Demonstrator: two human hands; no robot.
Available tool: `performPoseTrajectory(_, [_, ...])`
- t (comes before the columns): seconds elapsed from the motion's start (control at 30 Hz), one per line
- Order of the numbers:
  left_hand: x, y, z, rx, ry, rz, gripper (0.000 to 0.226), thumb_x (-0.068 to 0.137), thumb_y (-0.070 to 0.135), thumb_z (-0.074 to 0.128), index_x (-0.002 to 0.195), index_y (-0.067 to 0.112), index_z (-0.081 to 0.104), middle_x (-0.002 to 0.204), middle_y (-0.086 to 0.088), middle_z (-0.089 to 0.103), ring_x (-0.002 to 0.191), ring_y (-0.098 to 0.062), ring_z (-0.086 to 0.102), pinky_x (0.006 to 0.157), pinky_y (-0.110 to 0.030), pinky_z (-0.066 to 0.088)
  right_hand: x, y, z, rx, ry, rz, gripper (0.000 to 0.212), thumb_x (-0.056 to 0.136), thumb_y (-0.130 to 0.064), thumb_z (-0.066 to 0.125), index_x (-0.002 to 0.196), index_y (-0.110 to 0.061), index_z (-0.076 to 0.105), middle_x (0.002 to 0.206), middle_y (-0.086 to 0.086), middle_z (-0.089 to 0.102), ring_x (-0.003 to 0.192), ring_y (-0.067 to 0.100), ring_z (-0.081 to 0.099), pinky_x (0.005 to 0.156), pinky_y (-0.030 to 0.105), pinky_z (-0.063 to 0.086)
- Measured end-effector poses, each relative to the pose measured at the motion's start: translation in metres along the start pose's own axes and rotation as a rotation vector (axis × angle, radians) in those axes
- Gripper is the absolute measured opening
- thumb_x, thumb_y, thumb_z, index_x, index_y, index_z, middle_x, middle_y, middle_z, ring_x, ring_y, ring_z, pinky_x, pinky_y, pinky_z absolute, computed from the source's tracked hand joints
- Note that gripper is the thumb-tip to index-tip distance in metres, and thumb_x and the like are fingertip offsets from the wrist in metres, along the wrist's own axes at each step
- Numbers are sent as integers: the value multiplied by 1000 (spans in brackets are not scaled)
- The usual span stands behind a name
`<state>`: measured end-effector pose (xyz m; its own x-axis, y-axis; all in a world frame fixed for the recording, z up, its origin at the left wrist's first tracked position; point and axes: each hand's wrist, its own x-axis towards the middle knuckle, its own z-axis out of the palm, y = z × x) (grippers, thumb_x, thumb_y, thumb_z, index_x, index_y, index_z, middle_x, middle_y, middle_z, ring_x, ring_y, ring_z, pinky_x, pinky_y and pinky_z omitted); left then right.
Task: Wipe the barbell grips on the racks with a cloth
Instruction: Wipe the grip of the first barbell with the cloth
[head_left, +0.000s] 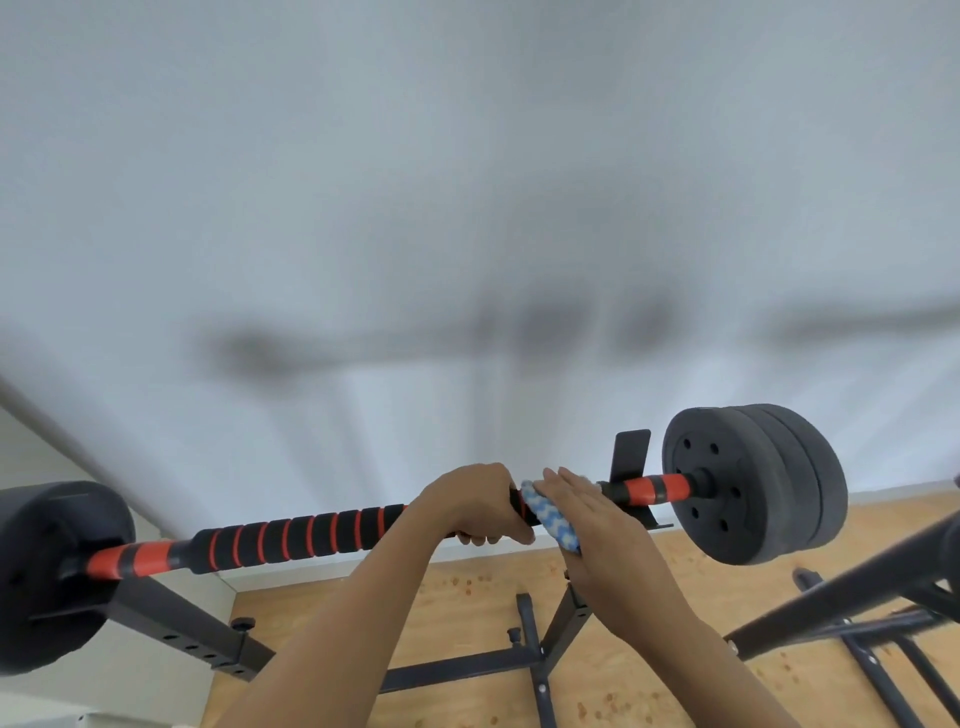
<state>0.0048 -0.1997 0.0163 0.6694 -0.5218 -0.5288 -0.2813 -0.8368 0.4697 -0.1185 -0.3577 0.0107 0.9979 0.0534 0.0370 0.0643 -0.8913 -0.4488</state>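
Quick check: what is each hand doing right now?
Left hand: fingers curled round the barbell grip.
Right hand: fingers straight, pressing the blue-and-white cloth onto the grip.

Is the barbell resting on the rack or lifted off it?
On the rack. The barbell lies across the rack hooks; the left hand grips it, and the right hand presses the cloth on it.

Left weight plate (49, 571) is cut off by the frame's left edge. The barbell grip (301, 535) is hidden where the left hand (470, 501) is wrapped round it and under the cloth (550, 519). Most of the cloth is covered by the right hand (597, 525). The second rack (852, 597) is cropped at the right edge. Wall shadows are blurred.
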Motion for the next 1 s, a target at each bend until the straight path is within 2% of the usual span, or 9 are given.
performPoseTrajectory(0.07, [-1,-1,0,-2,3,5,23,85,36,79,87,16,69,64,3,68,47,-10,59,53,-23,52,1,-5,-25,183,-17,62,52,104,-18,51,149,-42,41,141,-12,58,123,10,60,104,26,49])
performPoseTrajectory(0.13, [-2,-1,0,9,18,-2,26,83,37,78,95,16,69,66,2,69,49,-11,60,56,-26,56,9,-4,-52,300,121,76,30,104,-28,49,133,-33,54,114,-11,66,96,5,64,82,21,53])
performPoseTrajectory(0.23, [-6,0,6,97,99,-16,28,80,42,75,97,24,65,76,5,71,62,-11,65,69,-31,62,16,14,-80,52,424,26,35,98,-41,52,128,-24,56,121,-6,56,107,11,49,88,27,42])
performPoseTrajectory(0.33, [-14,3,20,306,298,-3,24,82,48,68,95,31,58,80,10,62,75,-12,64,76,-32,58,6,46,-78,-89,542,135,41,92,-20,70,131,-20,59,120,3,54,104,18,51,70,25,48])
performPoseTrajectory(0.43, [-22,6,31,397,422,39,23,90,51,60,97,30,55,80,10,60,75,-12,61,73,-28,52,-9,72,-69,-103,582,155,44,86,-6,76,128,-16,67,116,6,63,100,20,58,71,32,58])
performPoseTrajectory(0.63, [-33,3,54,503,587,108,29,103,56,46,101,27,42,76,12,47,61,-10,43,55,-21,25,-16,61,-34,-59,427,283,37,95,-14,66,133,-12,65,130,3,66,118,17,60,100,22,43])
performPoseTrajectory(0.77, [-35,3,58,499,549,157,21,106,45,45,118,28,43,94,9,52,77,-11,47,69,-24,33,-15,32,-7,-58,395,213,29,94,-9,67,122,-14,72,125,-2,71,122,12,61,110,22,40])
performPoseTrajectory(0.9, [-38,2,56,497,507,192,16,107,33,45,121,25,43,95,8,48,80,-13,48,72,-25,37,-2,-3,4,18,319,185,18,98,-12,56,103,-22,70,100,-13,70,94,3,61,94,16,47])
performPoseTrajectory(1.0, [-35,-1,53,429,480,211,24,105,38,49,126,26,44,102,8,60,84,-12,58,80,-25,50,15,-6,-15,-28,97,276,19,101,-21,46,92,-31,59,84,-17,61,79,6,59,74,21,50])
